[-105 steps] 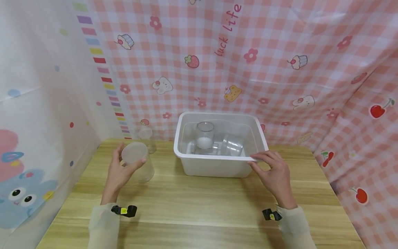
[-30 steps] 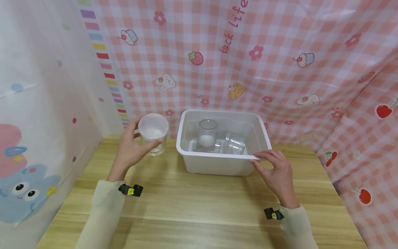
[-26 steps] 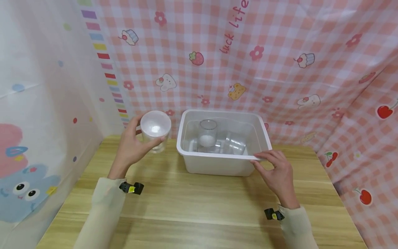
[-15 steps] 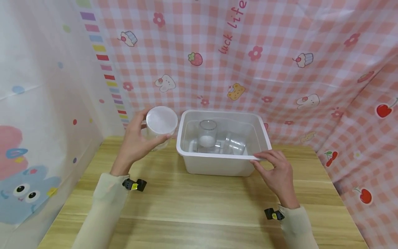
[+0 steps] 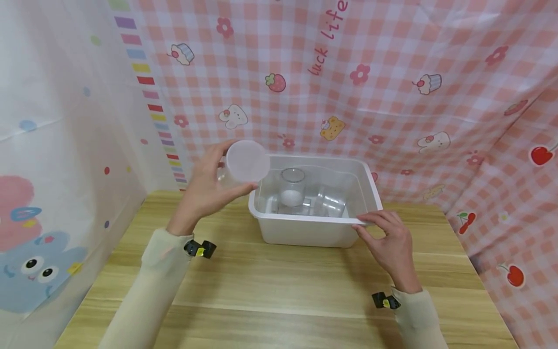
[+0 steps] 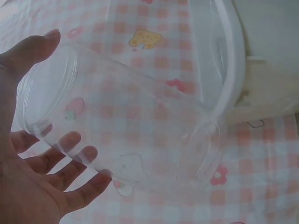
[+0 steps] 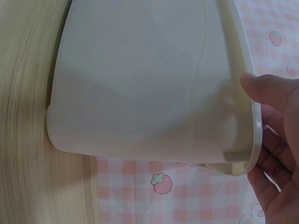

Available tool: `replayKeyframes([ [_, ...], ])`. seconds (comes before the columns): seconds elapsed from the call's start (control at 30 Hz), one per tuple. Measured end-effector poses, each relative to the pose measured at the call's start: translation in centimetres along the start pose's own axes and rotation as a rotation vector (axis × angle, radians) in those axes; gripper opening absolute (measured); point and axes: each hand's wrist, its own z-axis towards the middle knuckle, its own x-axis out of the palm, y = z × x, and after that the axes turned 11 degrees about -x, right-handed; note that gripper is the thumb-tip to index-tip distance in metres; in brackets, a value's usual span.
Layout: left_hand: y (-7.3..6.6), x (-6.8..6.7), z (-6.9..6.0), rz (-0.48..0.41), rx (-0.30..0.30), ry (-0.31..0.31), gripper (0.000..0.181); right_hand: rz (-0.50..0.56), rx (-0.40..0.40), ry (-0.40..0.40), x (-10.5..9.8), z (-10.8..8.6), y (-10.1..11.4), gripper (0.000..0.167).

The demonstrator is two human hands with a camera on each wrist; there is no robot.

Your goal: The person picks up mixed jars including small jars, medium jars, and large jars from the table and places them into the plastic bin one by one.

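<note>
In the head view, my left hand (image 5: 209,186) holds a clear plastic jar (image 5: 247,162) with a whitish round end facing up, raised off the table and tilted at the left edge of a white plastic bin (image 5: 305,232). In the left wrist view, the thumb and curled fingers reach round one end of the see-through jar (image 6: 135,121). My right hand (image 5: 390,245) grips the bin's front right rim, thumb on the outside in the right wrist view. Inside the bin, a clear jar (image 5: 292,186) stands upright and another clear jar (image 5: 331,201) lies tilted.
The bin stands on a wood-grain table (image 5: 279,291), close to a pink checked cloth (image 5: 348,106) hanging behind. A white printed cloth (image 5: 78,160) hangs at the left. A black camera (image 5: 200,249) sits on the left wrist.
My left hand has lifted the jar off the table and carried it up and right to the bin's left edge, tilting it. My right hand keeps its grip on the rim.
</note>
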Motion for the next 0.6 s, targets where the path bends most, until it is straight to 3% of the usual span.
replayKeyframes([
  [0.3, -2.3, 0.9, 1.0, 0.033, 0.029, 0.067, 0.095, 0.01, -0.026, -0.018, -0.1, 0.0, 0.0, 0.024],
  [0.6, -3.6, 2.4, 1.8, 0.083, 0.091, 0.16, 0.097, 0.018, -0.023, -0.018, 0.0, -0.1, -0.1, 0.025],
])
